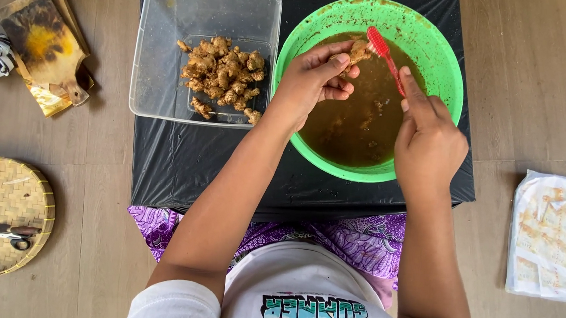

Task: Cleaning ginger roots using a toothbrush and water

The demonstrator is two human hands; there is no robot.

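Pinched in the left hand [315, 75], a knobbly piece of ginger root [357, 51] sits above the green basin [447, 91] of muddy brown water, the grip closed around its lower end. The right hand [427, 139] wraps a red toothbrush [386, 57] by the handle, its head touching the root. Wet and lumpy, the root looks firm but probably slippery, best held by its thicker body with the knobs left free. More ginger [222, 75] lies piled in the clear plastic tub [161, 51] just beside the basin, both on a black-covered surface [183, 159]. The murky water hides whatever rests below it, and the fingers cover much of the root. Scissors [12, 233] lie on a woven tray [2, 186] on the floor.
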